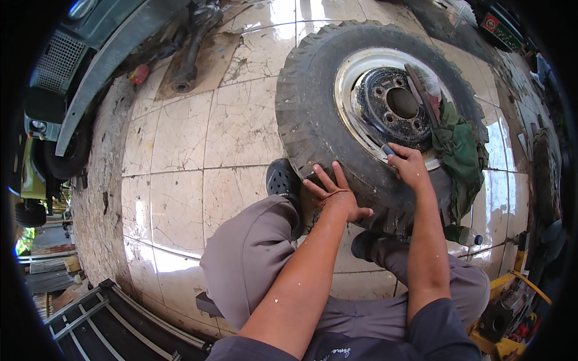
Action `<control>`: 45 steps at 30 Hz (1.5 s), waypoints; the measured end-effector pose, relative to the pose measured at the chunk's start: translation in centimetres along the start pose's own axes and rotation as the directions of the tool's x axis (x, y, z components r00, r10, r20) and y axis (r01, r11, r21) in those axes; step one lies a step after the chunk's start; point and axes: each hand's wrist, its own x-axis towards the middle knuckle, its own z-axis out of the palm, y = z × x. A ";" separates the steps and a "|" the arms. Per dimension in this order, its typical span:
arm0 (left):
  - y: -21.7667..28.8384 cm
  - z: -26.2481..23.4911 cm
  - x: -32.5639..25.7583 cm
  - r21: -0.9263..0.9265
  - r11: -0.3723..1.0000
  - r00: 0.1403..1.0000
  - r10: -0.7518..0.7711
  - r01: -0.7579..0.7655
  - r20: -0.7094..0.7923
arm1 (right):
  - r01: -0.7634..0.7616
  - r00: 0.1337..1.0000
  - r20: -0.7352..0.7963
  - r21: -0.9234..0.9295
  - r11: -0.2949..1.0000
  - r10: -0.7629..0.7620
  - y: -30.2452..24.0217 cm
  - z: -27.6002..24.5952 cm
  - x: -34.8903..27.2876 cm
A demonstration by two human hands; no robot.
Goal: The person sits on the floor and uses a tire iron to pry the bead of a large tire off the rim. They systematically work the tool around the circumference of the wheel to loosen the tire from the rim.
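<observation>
A big black tyre (313, 102) on a dirty white steel rim (355, 69) lies flat on the tiled floor. My left hand (334, 195) rests flat on the tyre's near sidewall, fingers spread and holding nothing. My right hand (408, 165) is closed around a dark tool handle (387, 150) whose end sits at the near edge of the rim, where tyre and rim meet. A long dark metal bar (421, 93) lies across the rim's right side. A crumpled green cloth (460, 150) is draped over the tyre's right edge.
My black shoe (283, 178) presses against the tyre's near left side; my grey-trousered knees are below. A green vehicle (90, 42) and an axle part (186, 57) stand at upper left. A plastic bottle (463, 236) lies right of the tyre. Yellow equipment (512, 307) sits at lower right.
</observation>
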 end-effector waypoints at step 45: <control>1.0 -1.3 -1.1 -0.117 0.990 0.996 -0.079 0.083 0.040 | -0.043 0.997 -0.059 0.140 0.989 0.052 -0.4 1.8 -0.7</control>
